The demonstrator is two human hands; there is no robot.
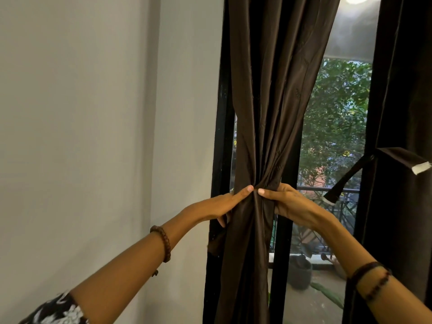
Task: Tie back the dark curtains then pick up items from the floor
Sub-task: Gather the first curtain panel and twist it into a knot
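Both forearms reach forward, each with a beaded bracelet at the wrist. The left hand (224,202) and right hand (287,202) clamp the glossy dark brown curtain (268,101) from opposite sides, thumbs nearly touching, cinching its pleated fabric against the black window frame (222,136). Beyond it hangs a loose fabric tieback (346,176).

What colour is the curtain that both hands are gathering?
Dark brown curtain, slightly shiny; the head view shows it.

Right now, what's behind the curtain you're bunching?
Behind the left curtain both hands grip: the black window frame, and glass showing trees and a balcony railing. The left hand's fingers are hidden behind the fabric.
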